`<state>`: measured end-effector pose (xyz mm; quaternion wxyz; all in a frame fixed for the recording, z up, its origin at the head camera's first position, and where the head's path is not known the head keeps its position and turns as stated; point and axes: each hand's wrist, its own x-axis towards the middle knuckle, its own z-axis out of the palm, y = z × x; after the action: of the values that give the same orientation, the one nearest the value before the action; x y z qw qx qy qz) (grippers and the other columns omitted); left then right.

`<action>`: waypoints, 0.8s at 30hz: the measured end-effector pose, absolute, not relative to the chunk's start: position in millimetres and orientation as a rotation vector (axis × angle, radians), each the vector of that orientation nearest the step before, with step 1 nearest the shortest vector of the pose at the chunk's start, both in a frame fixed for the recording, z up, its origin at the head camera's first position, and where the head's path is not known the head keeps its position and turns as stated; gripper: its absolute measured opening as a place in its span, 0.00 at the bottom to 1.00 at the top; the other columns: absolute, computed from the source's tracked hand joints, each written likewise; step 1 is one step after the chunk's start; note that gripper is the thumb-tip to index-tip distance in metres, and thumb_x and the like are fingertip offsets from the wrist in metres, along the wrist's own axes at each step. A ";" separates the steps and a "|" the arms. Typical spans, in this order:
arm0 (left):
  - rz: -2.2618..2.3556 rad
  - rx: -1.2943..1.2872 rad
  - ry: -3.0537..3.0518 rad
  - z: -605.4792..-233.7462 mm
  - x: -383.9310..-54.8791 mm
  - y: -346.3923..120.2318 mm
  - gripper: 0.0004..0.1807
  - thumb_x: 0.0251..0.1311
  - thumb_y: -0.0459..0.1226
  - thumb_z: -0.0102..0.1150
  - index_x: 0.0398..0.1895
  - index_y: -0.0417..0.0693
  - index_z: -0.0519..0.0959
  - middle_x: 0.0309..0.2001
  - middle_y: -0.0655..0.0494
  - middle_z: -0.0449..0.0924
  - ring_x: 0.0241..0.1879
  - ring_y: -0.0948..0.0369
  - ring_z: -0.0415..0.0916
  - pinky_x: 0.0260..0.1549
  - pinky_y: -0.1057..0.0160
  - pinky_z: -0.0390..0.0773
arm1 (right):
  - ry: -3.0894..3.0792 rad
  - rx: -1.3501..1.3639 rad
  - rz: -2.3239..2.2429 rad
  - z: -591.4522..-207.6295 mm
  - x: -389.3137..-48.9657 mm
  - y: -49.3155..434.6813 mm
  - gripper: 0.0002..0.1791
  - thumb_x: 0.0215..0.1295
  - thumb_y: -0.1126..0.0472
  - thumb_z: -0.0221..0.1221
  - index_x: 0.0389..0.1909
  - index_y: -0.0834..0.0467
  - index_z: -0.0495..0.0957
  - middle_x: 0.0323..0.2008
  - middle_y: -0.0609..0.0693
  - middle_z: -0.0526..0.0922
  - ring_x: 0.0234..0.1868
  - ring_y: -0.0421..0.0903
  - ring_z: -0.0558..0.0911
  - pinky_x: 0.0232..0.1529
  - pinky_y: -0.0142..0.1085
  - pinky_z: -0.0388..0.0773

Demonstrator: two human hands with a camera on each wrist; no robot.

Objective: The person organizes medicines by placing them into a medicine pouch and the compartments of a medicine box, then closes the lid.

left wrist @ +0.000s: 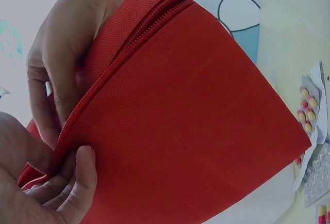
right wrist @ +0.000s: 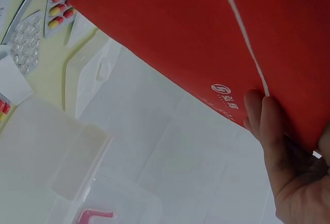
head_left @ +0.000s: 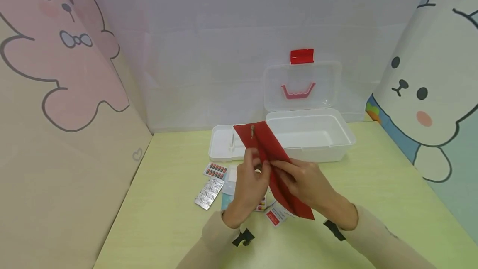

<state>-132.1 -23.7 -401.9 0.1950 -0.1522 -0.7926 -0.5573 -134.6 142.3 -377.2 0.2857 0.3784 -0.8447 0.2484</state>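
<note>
Red fabric pouch [head_left: 270, 146] is held above the surface [head_left: 149, 219], its long axis slanting from the far edge side nearer and rightward — left hand [head_left: 247, 186] and right hand [head_left: 306, 182] both grasping it at the zip [left wrist: 105, 74], about midway along, neither clearly nearer.

Floppy red fabric pouch [head_left: 275, 142], held up on a slant, with its far end poking out past the left hand [head_left: 251, 179] and its near corner hanging below the right hand [head_left: 309, 182]. The zip [left wrist: 95, 87] gaped between them, and a white logo [right wrist: 221, 89] sat beside the right fingers [right wrist: 270, 126].
</note>
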 end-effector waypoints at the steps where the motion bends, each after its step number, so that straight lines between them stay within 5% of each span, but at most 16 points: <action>1: -1.557 -0.420 -2.228 -402.1 -132.0 -24.8 0.11 0.64 0.29 0.51 0.49 0.42 0.67 0.26 0.54 0.84 0.19 0.70 0.73 0.18 0.70 0.76 | -2.284 1.003 0.671 -376.9 -133.9 142.1 0.18 0.48 0.71 0.72 0.43 0.59 0.86 0.35 0.54 0.88 0.31 0.48 0.87 0.34 0.40 0.85; 10: -1.248 -0.430 -2.275 -407.6 -135.4 -35.9 0.14 0.60 0.28 0.53 0.49 0.38 0.71 0.16 0.58 0.73 0.13 0.74 0.59 0.12 0.77 0.58 | -2.506 0.860 0.588 -372.0 -133.7 147.6 0.20 0.54 0.68 0.69 0.50 0.62 0.83 0.38 0.56 0.88 0.31 0.50 0.87 0.34 0.40 0.85; 24: -1.021 -0.353 -2.348 -413.0 -142.9 -61.5 0.11 0.59 0.28 0.54 0.45 0.41 0.76 0.15 0.59 0.73 0.13 0.72 0.58 0.12 0.74 0.56 | -2.682 0.705 0.658 -371.0 -144.6 163.3 0.23 0.56 0.69 0.67 0.55 0.65 0.78 0.41 0.60 0.87 0.34 0.52 0.86 0.34 0.43 0.85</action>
<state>-142.9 -61.5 -413.0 0.2751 -0.1314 -0.8734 -0.3798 -144.6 163.3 -371.0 0.1451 0.2446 -0.9311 0.2283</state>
